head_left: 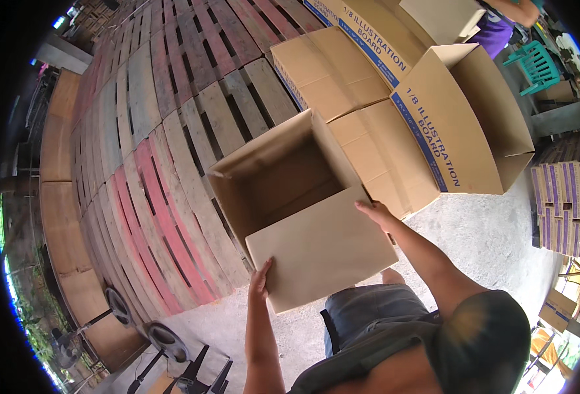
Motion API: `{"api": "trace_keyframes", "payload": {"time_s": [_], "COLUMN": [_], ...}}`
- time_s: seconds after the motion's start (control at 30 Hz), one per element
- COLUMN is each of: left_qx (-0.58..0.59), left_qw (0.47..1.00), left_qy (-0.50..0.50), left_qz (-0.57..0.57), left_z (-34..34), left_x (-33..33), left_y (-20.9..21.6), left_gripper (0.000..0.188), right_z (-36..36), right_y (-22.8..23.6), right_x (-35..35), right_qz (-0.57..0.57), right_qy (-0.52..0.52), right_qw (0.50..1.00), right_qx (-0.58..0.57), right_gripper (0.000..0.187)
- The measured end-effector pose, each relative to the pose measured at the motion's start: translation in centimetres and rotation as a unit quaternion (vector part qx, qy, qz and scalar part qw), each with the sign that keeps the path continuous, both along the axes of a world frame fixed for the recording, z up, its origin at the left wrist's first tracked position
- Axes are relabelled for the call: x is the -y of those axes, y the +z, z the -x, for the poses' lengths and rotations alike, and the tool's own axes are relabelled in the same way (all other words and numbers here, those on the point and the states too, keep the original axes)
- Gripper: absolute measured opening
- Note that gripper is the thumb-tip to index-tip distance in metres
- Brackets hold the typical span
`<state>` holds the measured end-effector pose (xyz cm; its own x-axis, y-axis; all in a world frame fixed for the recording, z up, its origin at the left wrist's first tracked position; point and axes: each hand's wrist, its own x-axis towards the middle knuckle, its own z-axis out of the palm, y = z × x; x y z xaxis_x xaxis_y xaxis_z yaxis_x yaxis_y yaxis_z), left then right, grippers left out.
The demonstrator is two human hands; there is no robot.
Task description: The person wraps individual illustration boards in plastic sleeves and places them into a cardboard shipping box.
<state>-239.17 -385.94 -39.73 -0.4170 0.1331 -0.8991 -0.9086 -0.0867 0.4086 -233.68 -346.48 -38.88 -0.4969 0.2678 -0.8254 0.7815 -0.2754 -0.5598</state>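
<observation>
A topless cardboard box (pixel 283 177) sits in front of me with its dark inside showing and nothing visible in it. Over its near part lies a pale tan rectangular board (pixel 322 253); whether it is a loose board, the top of a stack or a box flap, I cannot tell. My left hand (pixel 260 281) grips the board's left edge, thumb on top and fingers mostly hidden. On the right edge, near the box's side wall, my right hand (pixel 376 215) is closed the same way.
Slatted wooden pallets (pixel 165 190) fill the left and far side. Closed cartons (pixel 382 151) and a tall open carton (pixel 447 131) stand at the right. Another person (pixel 500 26) handles pale boards at the far right, near a green chair (pixel 536 69). Fans (pixel 168 340) stand lower left.
</observation>
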Motion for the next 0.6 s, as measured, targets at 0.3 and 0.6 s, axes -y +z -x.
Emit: {"api": "trace_keyframes", "payload": {"time_s": [0.3,0.6], "left_qx": [-0.028,-0.179], "left_qw": [0.998,0.972], "left_qy": [-0.041,-0.009], "left_qz": [0.048,0.152], "left_z": [-0.8,2.1], "left_x": [-1.8,-1.5], "left_y": [-0.7,5.1], "left_gripper": [0.047,0.052], "right_z": [-1.2,2.4], "right_y": [0.4,4.2], "right_x": [-0.9,0.4], "right_qz": [-0.022,-0.13], "right_qy": [0.022,0.04], "right_qw": [0.998,0.99], "right_qx": [0.059,-0.027], "right_gripper": [0.071,0.064]}}
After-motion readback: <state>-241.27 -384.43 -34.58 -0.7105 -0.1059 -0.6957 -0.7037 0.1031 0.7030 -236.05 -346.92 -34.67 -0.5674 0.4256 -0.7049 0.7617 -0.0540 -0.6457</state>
